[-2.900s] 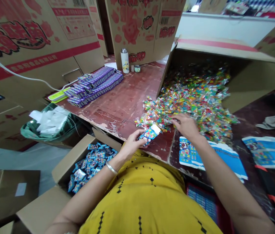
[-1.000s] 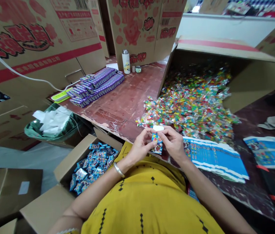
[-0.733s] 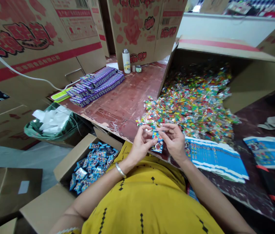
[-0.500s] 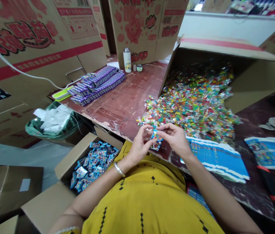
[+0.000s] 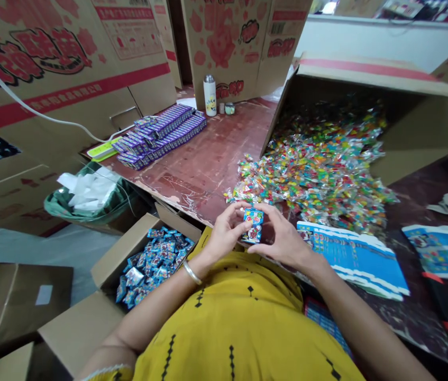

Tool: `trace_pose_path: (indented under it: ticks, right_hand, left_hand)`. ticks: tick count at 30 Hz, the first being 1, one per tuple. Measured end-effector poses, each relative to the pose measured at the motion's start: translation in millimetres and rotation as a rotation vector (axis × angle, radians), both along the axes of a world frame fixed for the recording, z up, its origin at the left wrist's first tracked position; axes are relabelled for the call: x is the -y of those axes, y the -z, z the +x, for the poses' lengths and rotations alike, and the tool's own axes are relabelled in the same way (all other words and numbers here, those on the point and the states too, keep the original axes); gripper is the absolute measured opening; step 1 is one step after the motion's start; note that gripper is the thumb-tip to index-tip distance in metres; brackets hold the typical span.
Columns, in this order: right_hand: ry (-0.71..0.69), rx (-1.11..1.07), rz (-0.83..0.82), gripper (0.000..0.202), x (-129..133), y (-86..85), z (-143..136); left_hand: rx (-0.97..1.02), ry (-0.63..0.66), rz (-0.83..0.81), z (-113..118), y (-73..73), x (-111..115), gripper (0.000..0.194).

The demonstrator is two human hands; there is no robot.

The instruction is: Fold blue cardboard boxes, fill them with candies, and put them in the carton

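A small blue candy box with colourful print stands between my hands at the table's near edge. My left hand grips its left side, thumb on the front face and fingers behind the top. My right hand curls around the other side, index finger at the top edge and thumb by the bottom edge. Just beyond lies a heap of clear candy packets, spilling from a tipped carton. Beside my right forearm are flat blue box blanks. Below my left forearm, an open carton holds many small blue boxes.
Purple boxes are stacked at the table's back left, near a white bottle and a small jar. A green-lined bin holds white scraps. More blue blanks and a black-and-red tool lie far right.
The small box has turned so its broad printed face shows squarely. My right hand has shifted from pinching its top to spanning its top and bottom edges. The view has moved slightly.
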State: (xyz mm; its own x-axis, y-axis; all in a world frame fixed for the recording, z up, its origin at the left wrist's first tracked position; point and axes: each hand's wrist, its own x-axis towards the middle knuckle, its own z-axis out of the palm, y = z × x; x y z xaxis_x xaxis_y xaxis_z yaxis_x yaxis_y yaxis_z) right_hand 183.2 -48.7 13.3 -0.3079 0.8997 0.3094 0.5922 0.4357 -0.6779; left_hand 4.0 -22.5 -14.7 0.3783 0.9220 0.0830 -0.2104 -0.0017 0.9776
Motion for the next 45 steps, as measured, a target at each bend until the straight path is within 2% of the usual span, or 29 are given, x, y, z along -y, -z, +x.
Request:
trace_pose_path:
  ticks: [1, 4, 6, 9, 10, 12, 14, 15, 17, 19, 21, 24, 26, 29, 31, 35, 41, 45]
  right_hand:
    - [0.001, 0.062, 0.034, 0.083, 2, 2.5, -1]
    - [0.041, 0.147, 0.144, 0.078, 2, 10.1, -6]
    - [0.000, 0.164, 0.153, 0.083, 0, 12.7, -9]
    - [-0.065, 0.198, 0.047, 0.104, 0, 12.9, -6]
    - [-0.050, 0.205, 0.008, 0.105, 0, 13.1, -2]
    - [0.021, 0.200, -0.036, 0.093, -1, 15.5, 9]
    - [0.079, 0.175, -0.041, 0.083, -4, 20.2, 22]
    - [0.100, 0.162, -0.039, 0.080, -5, 22.7, 29]
    - [0.145, 0.141, -0.032, 0.075, -6, 26.5, 42]
    - [0.217, 0.162, -0.011, 0.066, -6, 26.9, 55]
    - [0.321, 0.244, 0.031, 0.052, -4, 23.9, 71]
    - [0.495, 0.403, 0.099, 0.032, 0, 17.1, 101]
    - [0.562, 0.474, 0.099, 0.027, 5, 14.4, 123]
    - [0.563, 0.550, 0.014, 0.026, 11, 16.7, 149]
    - [0.510, 0.613, -0.043, 0.026, 12, 22.2, 157]
    - [0.440, 0.729, -0.060, 0.030, 9, 35.1, 151]
    - [0.395, 0.726, -0.011, 0.021, 3, 42.6, 138]
    - [0.375, 0.756, 0.003, 0.025, 3, 41.6, 137]
  left_hand:
    - [0.016, -0.004, -0.009, 0, 1.6, -1, 0.042]
    - [0.031, 0.040, 0.004, -3, 1.2, -5, 0.041]
    - [-0.024, 0.125, 0.034, -15, -4.5, -10, 0.041]
    - [-0.326, 0.315, 0.097, -56, -17.7, -24, 0.039]
    - [-0.486, 0.375, 0.125, -75, -22.1, -29, 0.038]
    - [-0.827, 0.432, 0.195, -113, -29.6, -37, 0.035]
    - [-1.081, 0.405, 0.266, -143, -34.7, -43, 0.039]
    - [-1.146, 0.373, 0.286, -153, -36.3, -44, 0.042]
    - [-1.140, 0.296, 0.289, -160, -37.7, -46, 0.045]
    - [-1.013, 0.249, 0.289, -149, -36.4, -46, 0.041]
    - [-0.847, 0.261, 0.340, -123, -32.2, -44, 0.034]
    - [-0.666, 0.380, 0.503, -63, -19.8, -33, 0.025]
    - [-0.627, 0.471, 0.644, -19, -9.2, -19, 0.025]
    - [-0.619, 0.628, 0.892, 35, 5.6, 2, 0.031]
    - [-0.659, 0.710, 1.025, 58, 12.4, 12, 0.037]
    - [-0.757, 0.769, 1.156, 77, 17.8, 19, 0.043]
    - [-0.820, 0.718, 1.213, 77, 20.6, 23, 0.044]
    - [-0.835, 0.715, 1.214, 77, 22.6, 26, 0.045]
